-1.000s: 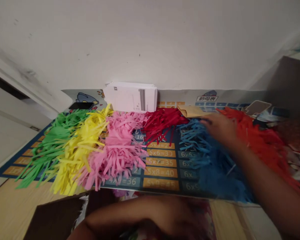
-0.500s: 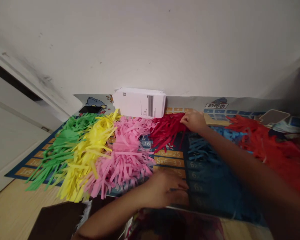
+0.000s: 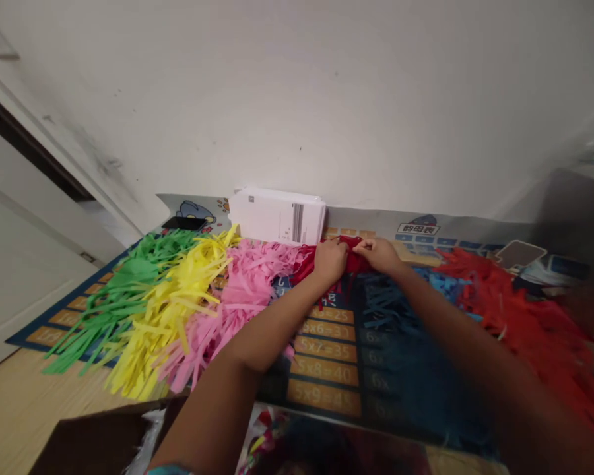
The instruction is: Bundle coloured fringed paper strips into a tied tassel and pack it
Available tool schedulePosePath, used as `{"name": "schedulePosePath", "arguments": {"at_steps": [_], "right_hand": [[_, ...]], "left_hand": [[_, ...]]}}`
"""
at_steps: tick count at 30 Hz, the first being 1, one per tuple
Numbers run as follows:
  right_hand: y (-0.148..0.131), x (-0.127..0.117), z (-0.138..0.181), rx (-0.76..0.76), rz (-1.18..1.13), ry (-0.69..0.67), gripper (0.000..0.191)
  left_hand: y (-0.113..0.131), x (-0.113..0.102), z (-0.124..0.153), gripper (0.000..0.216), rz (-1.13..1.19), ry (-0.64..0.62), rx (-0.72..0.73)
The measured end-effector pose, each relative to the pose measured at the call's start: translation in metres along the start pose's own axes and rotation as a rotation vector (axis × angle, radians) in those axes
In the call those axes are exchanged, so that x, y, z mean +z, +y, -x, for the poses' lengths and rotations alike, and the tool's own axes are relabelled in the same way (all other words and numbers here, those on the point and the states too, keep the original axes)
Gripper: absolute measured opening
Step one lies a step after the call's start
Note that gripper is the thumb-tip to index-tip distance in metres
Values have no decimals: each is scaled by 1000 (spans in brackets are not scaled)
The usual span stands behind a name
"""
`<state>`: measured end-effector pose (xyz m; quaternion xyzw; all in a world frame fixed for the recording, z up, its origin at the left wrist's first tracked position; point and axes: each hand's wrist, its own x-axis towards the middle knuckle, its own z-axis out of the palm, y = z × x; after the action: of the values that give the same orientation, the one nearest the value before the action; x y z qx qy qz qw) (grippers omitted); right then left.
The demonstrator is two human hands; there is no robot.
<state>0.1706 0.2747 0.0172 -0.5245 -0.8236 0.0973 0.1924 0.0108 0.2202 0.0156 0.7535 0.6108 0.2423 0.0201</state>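
A dark red fringed tassel lies at the back of the printed mat, with its strips hanging towards me. My left hand is closed over its middle, and part of the tassel is hidden beneath that hand. Just to the right, my right hand pinches the tassel's right end between thumb and forefinger. A pink fringed bundle spreads left of my left hand, partly behind my forearm. Blue fringed strips lie below and right of my right hand, partly covered by that arm.
Yellow and green fringed bundles lie further left, a bright red one at right. A white box with a barcode stands against the wall, near a black phone-like object. A dark box sits below the mat.
My left hand has moved up and away from me, from the near part of the mat onto the dark red tassel. My right hand stays at the tassel's right end.
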Motion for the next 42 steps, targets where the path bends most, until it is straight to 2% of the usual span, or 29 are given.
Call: {"name": "schedulePosePath", "arguments": {"at_steps": [2,5,9,15,18,20,27,36,42], "right_hand": [[-1,0,4,-29,16,28,22],[-5,1,9,-61,65,61,27],[-8,3,9,-75,107,79,11],[1,4,4,-134,80,57,7],[6,6,3,-156,63,28,3],[8,7,3,-167,51,12,10],[4,3,4,-210,65,-17,7],[-3,-4,8,-237,121,-30,2],[0,-2,9,-259,163,-8,1]], "left_hand": [[-7,0,-4,21,-15,4,20],[-14,-4,-8,14,-25,-1,37],[-23,-11,-8,7,-38,-31,58],[-39,-18,-12,11,-52,-76,122],[-46,-18,-16,4,-55,-105,167],[-49,-17,-19,5,-60,-118,193],[-43,-15,-19,34,-54,-105,274],[-35,-18,-24,20,-65,-105,357],[-34,-18,-24,19,-83,-112,376]]}}
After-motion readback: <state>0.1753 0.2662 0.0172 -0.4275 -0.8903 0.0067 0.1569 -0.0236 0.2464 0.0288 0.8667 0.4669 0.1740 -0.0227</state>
